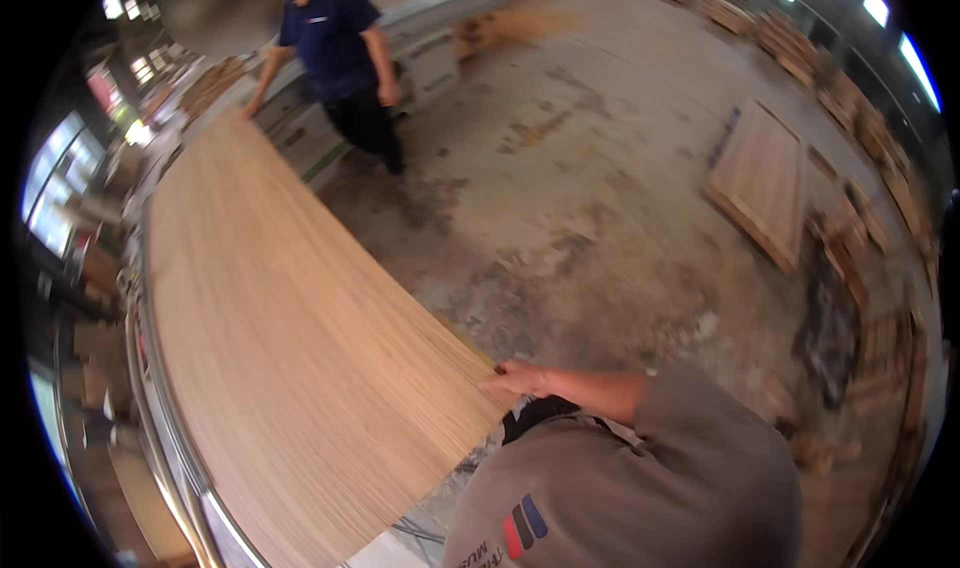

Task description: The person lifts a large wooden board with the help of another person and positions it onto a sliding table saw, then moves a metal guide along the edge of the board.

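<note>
Right hand point(515, 378) — fingers on veneer sheet point(290, 348)

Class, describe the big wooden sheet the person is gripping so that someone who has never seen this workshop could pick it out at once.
Start at the long metal-edged machine table on the left. On it lies the large pale veneer sheet, its near corner gripped by the right hand. Unlike the smaller board stack on the concrete floor, it is one long panel with fine lengthwise grain.
</note>
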A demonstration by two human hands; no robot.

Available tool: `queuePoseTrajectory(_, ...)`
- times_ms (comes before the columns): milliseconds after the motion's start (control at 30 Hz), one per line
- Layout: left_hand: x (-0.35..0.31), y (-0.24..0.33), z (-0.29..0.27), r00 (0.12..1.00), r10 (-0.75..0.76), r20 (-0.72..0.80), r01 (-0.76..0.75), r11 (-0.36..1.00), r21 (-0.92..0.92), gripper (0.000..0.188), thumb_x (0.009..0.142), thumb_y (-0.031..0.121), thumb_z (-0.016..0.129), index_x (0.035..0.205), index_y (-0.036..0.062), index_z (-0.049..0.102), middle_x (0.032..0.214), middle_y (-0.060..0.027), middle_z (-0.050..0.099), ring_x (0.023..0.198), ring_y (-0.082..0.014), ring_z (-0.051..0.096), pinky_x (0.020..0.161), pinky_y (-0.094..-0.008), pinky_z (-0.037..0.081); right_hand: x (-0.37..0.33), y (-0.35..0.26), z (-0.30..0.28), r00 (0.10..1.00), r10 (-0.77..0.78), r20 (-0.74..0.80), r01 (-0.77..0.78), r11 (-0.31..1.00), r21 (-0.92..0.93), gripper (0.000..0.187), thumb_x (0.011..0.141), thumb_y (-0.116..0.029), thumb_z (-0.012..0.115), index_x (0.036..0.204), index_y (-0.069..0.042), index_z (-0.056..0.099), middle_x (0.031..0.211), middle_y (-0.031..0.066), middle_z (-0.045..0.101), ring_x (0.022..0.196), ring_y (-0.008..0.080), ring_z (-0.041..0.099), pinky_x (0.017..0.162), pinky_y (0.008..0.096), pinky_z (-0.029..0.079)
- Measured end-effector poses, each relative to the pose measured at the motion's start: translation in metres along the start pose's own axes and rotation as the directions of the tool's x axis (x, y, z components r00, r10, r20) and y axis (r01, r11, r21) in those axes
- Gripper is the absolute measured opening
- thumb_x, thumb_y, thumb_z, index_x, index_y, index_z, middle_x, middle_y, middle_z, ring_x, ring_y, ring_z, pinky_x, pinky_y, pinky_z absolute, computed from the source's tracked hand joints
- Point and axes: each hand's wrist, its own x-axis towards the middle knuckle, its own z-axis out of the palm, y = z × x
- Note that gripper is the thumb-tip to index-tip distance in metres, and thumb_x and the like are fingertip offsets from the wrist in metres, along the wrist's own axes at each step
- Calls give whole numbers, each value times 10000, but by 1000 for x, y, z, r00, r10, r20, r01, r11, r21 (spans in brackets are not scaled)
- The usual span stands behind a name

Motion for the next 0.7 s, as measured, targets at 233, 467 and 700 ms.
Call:
queuePoseTrajectory(233,74,71,78,992,93,83,-99,993,69,365,903,331,498,1124,41,504,1128,-116,540,995,-249,531,812,-394,444,-48,-29,43,949,-6,-315,-9,999,-45,648,794,-545,598,1159,-10,570,1119,126,567,960,230,547,670,360,493)
queuePoseTrajectory(467,111,82,69,987,152,44,-155,985,74,326,883,332,537,1027,40,527,1034,-103,565,898,-247,543,745,-394,450,-27,-12,78,927,-39,-372,32,999,-23,653,791,-553,600,1127,6,570,1002,123,569,852,219,538,601,340,475)
queuePoseTrajectory(700,153,70,26,983,176,-54,-173,984,52,304,863,334,575,931,38,550,939,-90,590,802,-244,556,679,-395,456,2,-4,105,932,-17,-362,2,999,-41,651,780,-571,604,1092,-1,583,862,70,548,678,169,489,513,319,424)
